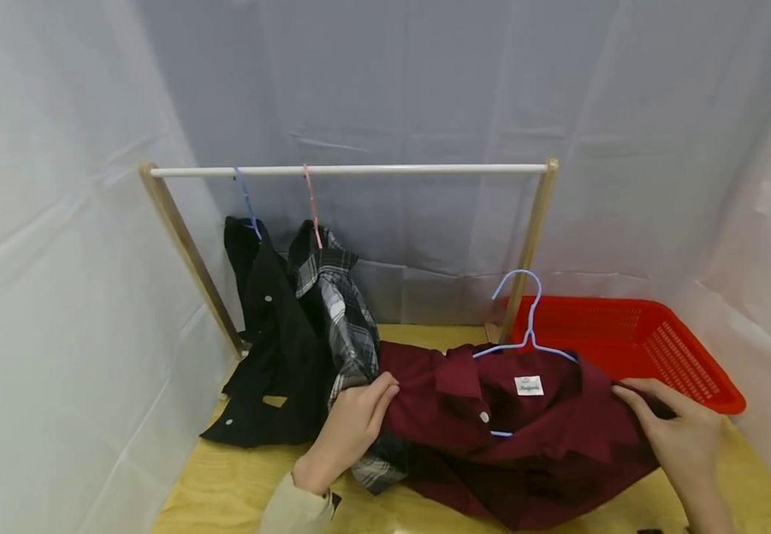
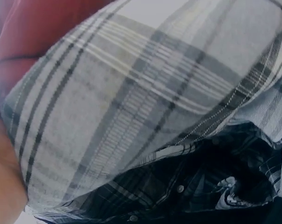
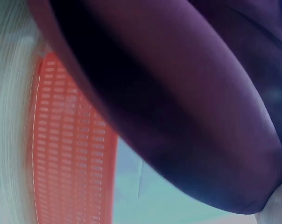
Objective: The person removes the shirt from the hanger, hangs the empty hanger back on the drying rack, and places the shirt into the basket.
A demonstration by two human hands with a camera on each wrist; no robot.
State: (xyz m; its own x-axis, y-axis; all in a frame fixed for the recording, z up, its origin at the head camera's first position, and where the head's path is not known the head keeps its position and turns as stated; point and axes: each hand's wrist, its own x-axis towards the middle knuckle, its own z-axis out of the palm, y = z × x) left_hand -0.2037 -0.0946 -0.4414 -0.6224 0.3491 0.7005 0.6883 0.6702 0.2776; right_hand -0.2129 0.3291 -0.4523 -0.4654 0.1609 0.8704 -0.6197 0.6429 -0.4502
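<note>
A dark red shirt (image 1: 559,415) with a white collar label lies spread between my two hands, a light blue hanger (image 1: 530,334) inside its neck with the hook pointing up. At the shirt's left shoulder edge, my left hand (image 1: 352,426) pinches the cloth between thumb and fingers. My right hand (image 1: 675,423) pinches the opposite shoulder edge. The grey plaid shirt (image 2: 117,102) fills most of the left wrist view, close beside my left hand. In the right wrist view, a fold of the dark red cloth hangs from my right hand, which shows only at the corner.
A rack with a white rail (image 1: 392,170) stands behind. From it hang a black shirt (image 1: 278,356) on a blue hanger and the plaid shirt on a pink hanger (image 1: 312,208). The red basket (image 1: 686,348) sits at the right on the wooden table (image 1: 225,482).
</note>
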